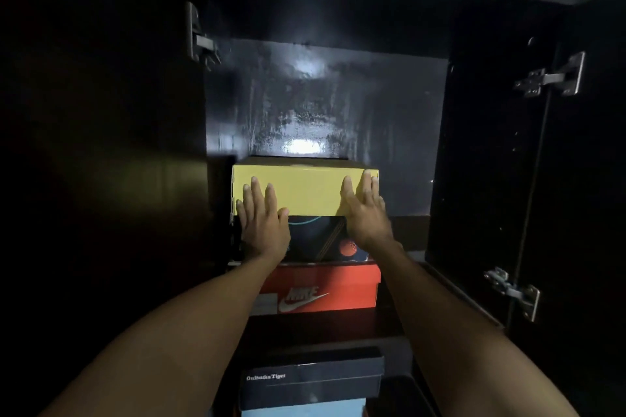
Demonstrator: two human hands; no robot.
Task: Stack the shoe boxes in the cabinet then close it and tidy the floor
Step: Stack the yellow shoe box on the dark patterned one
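A yellow shoe box (305,188) tops a stack inside the dark open cabinet (325,91). Under it lies a dark patterned box (320,239), and below that a red Nike box (325,289). My left hand (262,220) presses flat against the yellow box's front at its left side, fingers spread. Flat on the same face at its right side rests my right hand (364,210). Neither hand grips anything. Lower, on another level, a black Onitsuka Tiger box (311,379) sits on a light blue box (305,411).
Both cabinet doors stand open, the right door (582,179) showing metal hinges (550,76). The left door (101,145) is dark, with a hinge (198,39) near its top. To the right of the stack there is free space inside the cabinet.
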